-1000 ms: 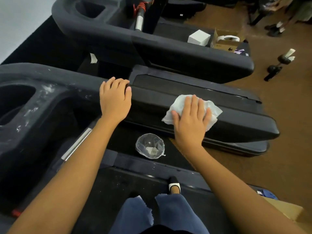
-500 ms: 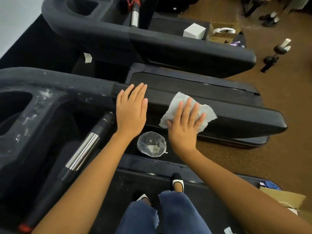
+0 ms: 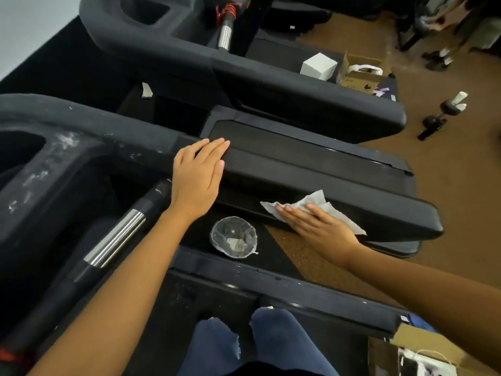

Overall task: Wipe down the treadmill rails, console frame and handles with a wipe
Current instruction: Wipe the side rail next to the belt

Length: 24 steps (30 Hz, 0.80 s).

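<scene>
The black treadmill rail [image 3: 339, 185] runs from the dusty console frame [image 3: 54, 156] at the left out to the right. My left hand [image 3: 198, 177] lies flat on top of the rail with straight fingers. My right hand [image 3: 317, 226] presses a white wipe [image 3: 320, 204] flat against the rail's near side face, fingers straight and pointing left. A black handle with a silver band [image 3: 116, 237] slants below the console frame.
A clear plastic-lined cup [image 3: 233, 236] sits on the floor between the treadmills. A second treadmill [image 3: 271, 85] stands behind, with a white box [image 3: 318, 65] and a cardboard box [image 3: 360, 74]. A dumbbell [image 3: 442, 115] lies on the brown floor at right. Another cardboard box [image 3: 423, 354] sits bottom right.
My right hand slid the wipe from the rail's top down onto its near side face. My left hand shifted right along the rail top.
</scene>
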Each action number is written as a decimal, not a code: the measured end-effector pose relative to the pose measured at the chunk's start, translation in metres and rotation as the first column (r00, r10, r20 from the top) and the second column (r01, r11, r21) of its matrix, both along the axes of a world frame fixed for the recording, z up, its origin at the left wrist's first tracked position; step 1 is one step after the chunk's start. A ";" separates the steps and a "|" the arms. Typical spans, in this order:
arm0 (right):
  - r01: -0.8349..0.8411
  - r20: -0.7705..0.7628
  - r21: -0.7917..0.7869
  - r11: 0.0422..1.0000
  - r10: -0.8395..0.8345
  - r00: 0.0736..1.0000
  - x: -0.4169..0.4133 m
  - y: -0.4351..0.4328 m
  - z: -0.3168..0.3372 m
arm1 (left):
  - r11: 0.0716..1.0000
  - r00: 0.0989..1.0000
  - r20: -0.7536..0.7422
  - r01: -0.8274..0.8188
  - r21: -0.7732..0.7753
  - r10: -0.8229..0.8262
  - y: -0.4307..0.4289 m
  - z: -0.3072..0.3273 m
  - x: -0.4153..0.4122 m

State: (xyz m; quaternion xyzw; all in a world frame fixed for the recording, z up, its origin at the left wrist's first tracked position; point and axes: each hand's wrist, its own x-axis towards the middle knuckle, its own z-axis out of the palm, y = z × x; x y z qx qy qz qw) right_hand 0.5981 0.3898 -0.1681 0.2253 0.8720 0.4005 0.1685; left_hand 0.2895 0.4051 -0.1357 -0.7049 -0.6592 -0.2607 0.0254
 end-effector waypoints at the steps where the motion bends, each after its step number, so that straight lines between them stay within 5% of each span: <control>1: -0.023 -0.043 0.027 0.999 0.024 0.999 -0.012 0.002 -0.005 | 1.000 1.000 -0.001 -0.017 -0.005 0.016 0.000 0.000 0.002; 7: -0.147 -0.037 -0.014 0.989 0.147 0.988 -0.112 0.017 -0.004 | 0.996 0.996 -0.050 -0.081 -0.034 0.079 -0.002 0.003 0.011; 14: -0.224 0.237 -0.084 0.971 0.238 0.942 -0.039 0.024 0.018 | 0.996 0.993 -0.080 -0.085 -0.034 0.082 0.000 0.007 0.010; 24: -0.272 0.153 -0.103 0.957 0.286 0.946 -0.114 0.036 0.011 | 0.994 0.982 -0.179 -0.081 -0.075 0.066 0.002 0.010 -0.007</control>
